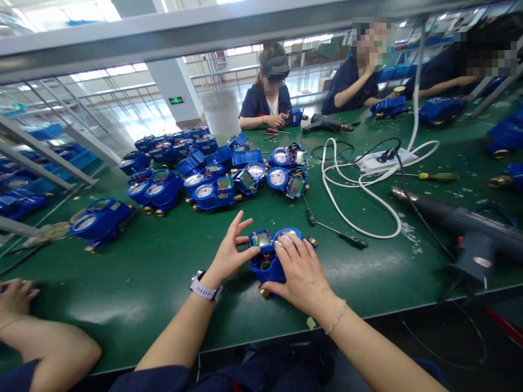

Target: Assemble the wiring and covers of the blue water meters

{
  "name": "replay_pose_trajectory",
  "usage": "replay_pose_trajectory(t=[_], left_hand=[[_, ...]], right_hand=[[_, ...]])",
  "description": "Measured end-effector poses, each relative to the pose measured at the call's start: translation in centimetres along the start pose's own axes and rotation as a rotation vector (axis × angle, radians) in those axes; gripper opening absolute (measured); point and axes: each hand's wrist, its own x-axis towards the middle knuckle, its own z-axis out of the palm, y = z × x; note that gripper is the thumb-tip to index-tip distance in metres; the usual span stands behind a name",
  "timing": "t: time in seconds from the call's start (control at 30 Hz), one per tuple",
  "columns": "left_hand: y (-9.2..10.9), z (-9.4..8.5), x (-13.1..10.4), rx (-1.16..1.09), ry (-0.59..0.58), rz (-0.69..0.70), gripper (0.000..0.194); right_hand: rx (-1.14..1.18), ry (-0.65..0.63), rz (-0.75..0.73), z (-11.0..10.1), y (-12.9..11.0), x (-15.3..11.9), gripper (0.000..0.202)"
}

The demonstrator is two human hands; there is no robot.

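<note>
A blue water meter (267, 270) with brass fittings, a round dial and a small display board lies in front of me on the green table. My right hand (300, 267) grips it from the right, fingers over the dial and thumb along the near side. At its left edge my left hand (232, 247) has its fingers spread, the thumb tip touching or just beside the display board. Coloured wires show in the meter's opened lower compartment. Part of the dial is hidden under my right fingers.
Several blue meters (212, 193) stand grouped beyond my hands. Two screwdrivers (341, 235), a white cable (362, 231), a power strip (386, 160) and a heat gun (461, 223) lie to the right. A neighbour's arm (53, 337) rests at left; people sit opposite.
</note>
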Motion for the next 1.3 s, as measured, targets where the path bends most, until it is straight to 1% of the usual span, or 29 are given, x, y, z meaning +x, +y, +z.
replay_pose_trajectory(t=[0.07,0.17,0.23,0.3,0.37,0.53,0.6,0.7,0.8,0.83,0.87,0.93,1.0,1.07,1.13,1.3], left_hand=[[1.2,-0.1,0.8,0.068,-0.095,-0.007,0.099],[2.8,-0.1,1.6,0.299,-0.258,0.013,0.097],[3.3,0.0,2.0,0.429,-0.301,0.016,0.098],[3.4,0.2,2.1,0.455,-0.286,0.010,0.097],[3.1,0.3,1.9,0.393,-0.247,0.010,0.093],[1.1,0.3,1.3,0.113,-0.122,-0.026,0.088],[0.5,0.3,1.1,0.027,-0.102,-0.048,0.088],[0.1,0.1,1.0,-0.046,-0.141,-0.066,0.088],[-0.1,-0.3,0.7,-0.100,-0.236,-0.066,0.087],[-0.1,-0.5,0.6,-0.127,-0.276,-0.065,0.086],[-0.2,-0.7,0.6,-0.158,-0.319,-0.065,0.086],[-0.5,-1.0,0.5,-0.212,-0.392,-0.065,0.084],[-1.0,-1.2,0.6,-0.247,-0.426,-0.073,0.082],[-1.6,-1.3,0.8,-0.274,-0.427,-0.087,0.082],[-2.1,-1.3,0.9,-0.307,-0.418,-0.102,0.084],[-2.8,-0.8,1.3,-0.363,-0.412,-0.124,0.095]], right_hand=[[-0.009,0.006,0.005,-0.1,-0.1,-0.2,0.086],[-0.011,0.018,0.013,-0.1,-0.1,-0.4,0.084],[-0.005,0.025,0.018,-0.1,-0.1,-0.5,0.084],[0.002,0.032,0.027,-0.2,-0.1,-0.6,0.084],[0.011,0.036,0.040,-0.2,0.0,-0.6,0.085],[0.053,0.031,0.053,-0.1,0.0,-0.7,0.087],[0.083,0.027,0.045,-0.3,0.0,-0.7,0.087],[0.148,0.013,0.017,-1.2,0.3,-0.9,0.077],[0.247,-0.019,-0.004,-2.4,1.0,-1.1,0.053],[0.283,-0.028,0.004,-2.7,1.3,-1.1,0.049],[0.321,-0.036,0.018,-2.9,1.7,-1.2,0.050],[0.403,-0.056,0.049,-3.0,2.3,-1.3,0.061],[0.486,-0.073,0.068,-2.7,2.5,-1.4,0.070],[0.548,-0.068,0.088,-2.2,2.2,-1.7,0.065],[0.575,-0.037,0.126,-1.8,1.6,-2.1,0.058],[0.580,0.037,0.203,-1.5,-0.3,-3.1,0.055]])
